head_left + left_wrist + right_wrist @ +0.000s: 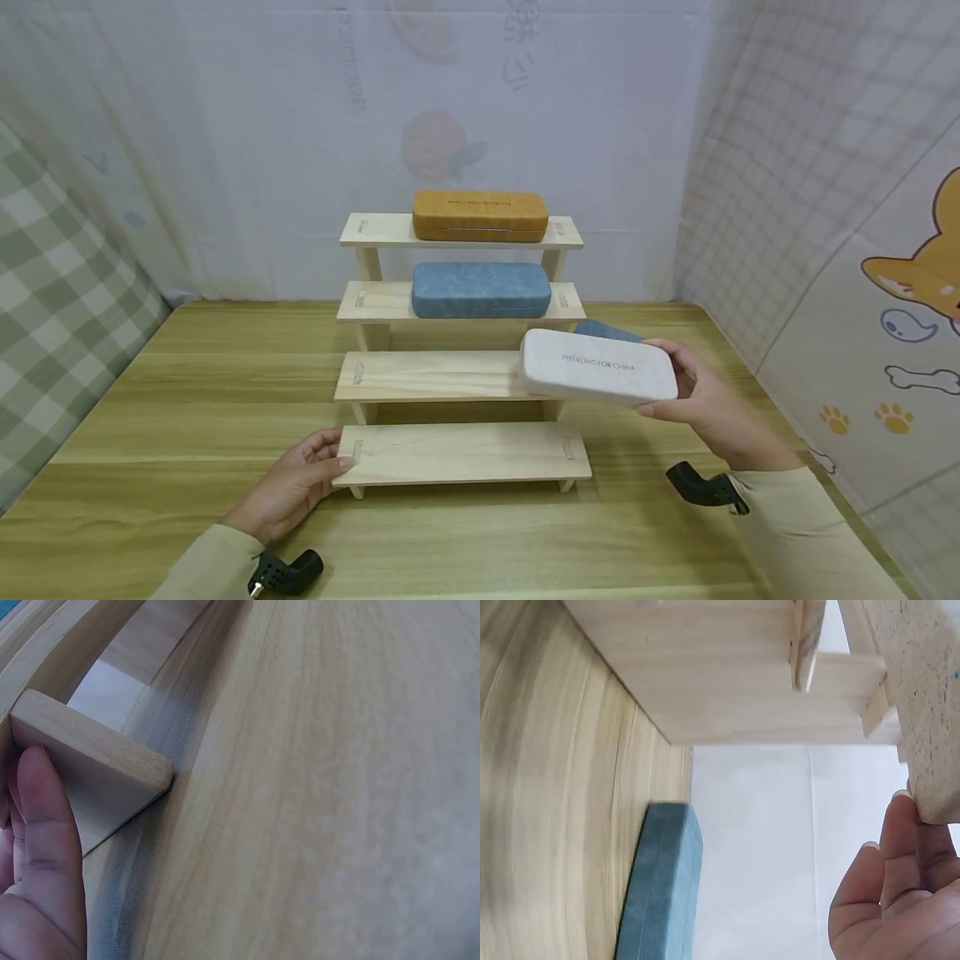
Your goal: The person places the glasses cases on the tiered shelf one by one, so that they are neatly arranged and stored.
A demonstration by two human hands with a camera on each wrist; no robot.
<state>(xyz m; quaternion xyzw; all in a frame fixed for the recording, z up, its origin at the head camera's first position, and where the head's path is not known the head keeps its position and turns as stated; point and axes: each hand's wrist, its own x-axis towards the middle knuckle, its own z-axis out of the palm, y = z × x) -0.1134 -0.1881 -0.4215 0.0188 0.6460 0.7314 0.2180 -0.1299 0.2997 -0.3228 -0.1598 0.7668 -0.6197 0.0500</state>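
Note:
A white glasses case [598, 367] with "REFUELING FOR CHINA" lettering is gripped at its right end by my right hand [693, 400]. In the head view, its left end overlaps the right end of the second step from the bottom of a wooden stepped rack [457, 454]. My left hand [300, 479] holds the left end of the lowest step, thumb on top; the left wrist view shows fingers [49, 817] beside a rack leg. An orange glasses case [480, 217] lies on the top step and a blue glasses case [481, 290] on the step below.
Another blue case [606, 331] lies on the wooden table [465, 542] to the rack's right, partly hidden behind the white case. A printed cloth [285, 150] hangs behind the rack, a patterned cloth [825, 250] at the right and a green checked cloth [67, 292] at the left.

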